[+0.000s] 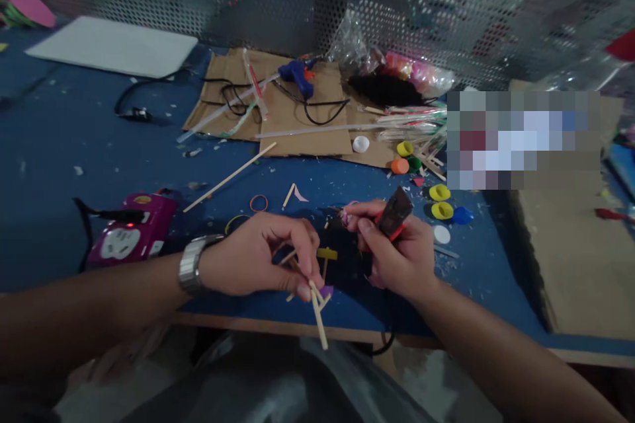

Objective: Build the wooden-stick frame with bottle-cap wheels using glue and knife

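The left hand (258,254) is pinching a small wooden stick frame (318,317) between narrow-set fingers, and one stick's end is jutting past the front edge (233,322) of the blue table (64,165) in this view. The right hand (401,258) is gripping a black-and-red tool (395,211), with its fingers curling around it. Between the hands a small dark patch of table is showing, with a yellow piece (328,254) sitting near the left fingertips. A purple power box (126,231) is standing just beyond the left forearm (99,297), and a long stick (231,176) is slanting over open table to its right. Yellow caps (440,193) are lying close beside the right hand, narrowing the room there, and brown cardboard (585,258) is covering the right side. Farther back, a blue glue gun (297,74) is resting on flattened cardboard (307,142), while the widest bare stretch is spreading at the left
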`<move>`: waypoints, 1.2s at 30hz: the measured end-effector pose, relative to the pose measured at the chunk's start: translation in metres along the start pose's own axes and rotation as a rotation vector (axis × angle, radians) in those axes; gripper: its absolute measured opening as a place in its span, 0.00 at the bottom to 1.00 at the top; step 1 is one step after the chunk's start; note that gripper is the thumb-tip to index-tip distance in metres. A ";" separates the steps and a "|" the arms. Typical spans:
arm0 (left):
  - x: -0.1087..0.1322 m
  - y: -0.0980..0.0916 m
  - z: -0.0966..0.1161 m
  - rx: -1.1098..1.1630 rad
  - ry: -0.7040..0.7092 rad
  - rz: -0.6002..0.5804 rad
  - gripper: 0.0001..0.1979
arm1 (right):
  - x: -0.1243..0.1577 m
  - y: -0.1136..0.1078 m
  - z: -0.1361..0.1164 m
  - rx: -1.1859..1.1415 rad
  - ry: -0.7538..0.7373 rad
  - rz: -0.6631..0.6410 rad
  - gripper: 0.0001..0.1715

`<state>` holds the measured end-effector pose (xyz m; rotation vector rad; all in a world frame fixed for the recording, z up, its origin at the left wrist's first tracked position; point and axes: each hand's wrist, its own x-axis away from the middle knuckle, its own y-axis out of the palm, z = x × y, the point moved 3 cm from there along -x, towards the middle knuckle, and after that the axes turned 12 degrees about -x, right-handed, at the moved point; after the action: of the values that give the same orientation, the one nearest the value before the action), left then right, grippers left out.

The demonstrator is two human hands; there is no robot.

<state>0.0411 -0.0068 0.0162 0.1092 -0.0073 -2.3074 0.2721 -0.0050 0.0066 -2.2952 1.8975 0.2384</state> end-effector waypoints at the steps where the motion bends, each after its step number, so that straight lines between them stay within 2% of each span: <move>1: 0.000 0.002 0.001 -0.081 0.030 -0.017 0.12 | 0.000 0.000 0.001 -0.010 0.021 -0.005 0.12; 5: 0.001 0.006 0.003 -0.159 0.073 -0.033 0.12 | 0.001 -0.002 0.004 -0.055 0.084 -0.029 0.13; 12: 0.002 0.006 0.001 -0.104 0.087 0.040 0.11 | -0.001 -0.001 -0.003 0.000 0.047 -0.117 0.15; 16: 0.004 0.001 0.001 -0.211 0.102 0.171 0.10 | -0.001 0.000 -0.003 0.014 0.021 -0.124 0.15; 22: 0.008 -0.012 0.004 -0.517 0.163 0.465 0.09 | 0.001 -0.003 0.003 -0.003 -0.003 -0.104 0.16; 24: 0.009 -0.015 0.002 -0.586 0.163 0.530 0.09 | 0.001 -0.006 0.004 -0.020 0.002 -0.087 0.16; 30: 0.007 -0.009 0.001 -0.728 0.212 0.509 0.10 | -0.005 -0.004 -0.005 -0.201 -0.048 0.019 0.12; 36: 0.007 -0.008 0.001 -0.838 0.229 0.514 0.06 | -0.014 -0.003 -0.007 -0.303 -0.136 0.126 0.18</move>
<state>0.0309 -0.0064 0.0160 -0.0581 0.9243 -1.6179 0.2726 0.0076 0.0171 -2.2660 2.0569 0.7242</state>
